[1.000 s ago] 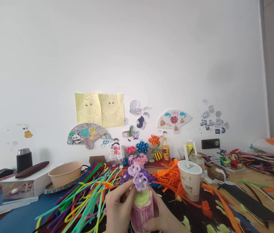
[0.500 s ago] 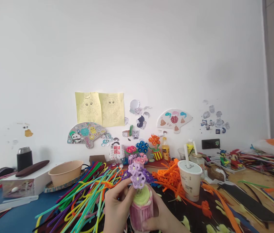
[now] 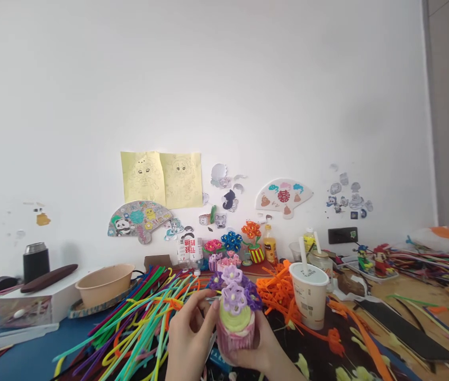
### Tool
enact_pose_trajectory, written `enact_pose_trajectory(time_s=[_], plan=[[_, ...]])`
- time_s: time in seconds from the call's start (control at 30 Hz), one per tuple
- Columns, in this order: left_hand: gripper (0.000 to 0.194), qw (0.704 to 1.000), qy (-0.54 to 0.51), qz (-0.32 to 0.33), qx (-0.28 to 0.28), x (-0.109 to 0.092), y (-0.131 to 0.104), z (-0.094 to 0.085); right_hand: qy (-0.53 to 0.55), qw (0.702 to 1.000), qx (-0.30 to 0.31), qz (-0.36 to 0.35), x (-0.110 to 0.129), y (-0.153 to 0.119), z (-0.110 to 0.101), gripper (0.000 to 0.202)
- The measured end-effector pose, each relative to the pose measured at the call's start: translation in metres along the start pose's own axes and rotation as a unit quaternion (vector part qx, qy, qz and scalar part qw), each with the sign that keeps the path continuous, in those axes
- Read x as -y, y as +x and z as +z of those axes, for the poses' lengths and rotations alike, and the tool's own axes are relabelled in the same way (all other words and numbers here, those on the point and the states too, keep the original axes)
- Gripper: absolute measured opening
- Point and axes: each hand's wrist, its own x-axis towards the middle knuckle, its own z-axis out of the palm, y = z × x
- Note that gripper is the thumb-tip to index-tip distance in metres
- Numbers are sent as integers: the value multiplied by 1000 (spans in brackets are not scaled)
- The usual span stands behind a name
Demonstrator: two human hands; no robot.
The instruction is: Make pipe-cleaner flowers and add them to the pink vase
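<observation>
- Colorful pipe cleaners (image 3: 141, 317) are lying leftmost.
- Your left hand (image 3: 195, 325) is bending its fingers, thumb and forefinger slightly parted, visibly holding nothing.
- The pink pot (image 3: 234, 338) is sitting between your hands, lilac flowers (image 3: 234, 297) rising above.
- Your right hand (image 3: 260, 344) is gripping the pot, fingers wrapped.

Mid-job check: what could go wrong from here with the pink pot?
Only the right hand clearly grips the pot, so it might slip or tip. The left hand is close beside the lilac flowers and could bend a petal. The cup stands off to the right; a wide sweep might topple it.
</observation>
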Motion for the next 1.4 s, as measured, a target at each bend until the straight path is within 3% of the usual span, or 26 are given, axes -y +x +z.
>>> enact_pose_trajectory(time_s=[0.17, 0.27, 0.43, 0.63, 0.97, 1.2, 1.3, 1.4], plan=[[34, 999, -49, 13, 5, 1, 1, 3, 111, 992, 59, 33, 16, -8, 8, 64], [30, 998, -53, 24, 22, -3, 1, 1, 155, 985, 57, 57, 15, -7, 6, 56], [30, 998, -45, 24, 39, -9, -2, -2, 209, 973, 38, 92, 6, -9, -2, 60], [33, 998, -53, 17, 5, -13, -6, 1, 191, 978, 30, 84, 1, -9, -4, 60], [33, 996, -83, -16, 21, -17, -6, -1, 162, 981, 43, 94, 15, -11, 5, 69], [31, 992, -114, -41, -30, -11, -4, 0, 94, 995, 13, 25, 2, -4, 1, 89], [30, 997, -35, -7, -61, -12, -5, -1, 64, 998, -18, -10, -8, 1, 1, 91], [26, 991, 57, 79, -88, -12, -12, 3, 41, 997, -51, -46, -15, 4, 3, 96]])
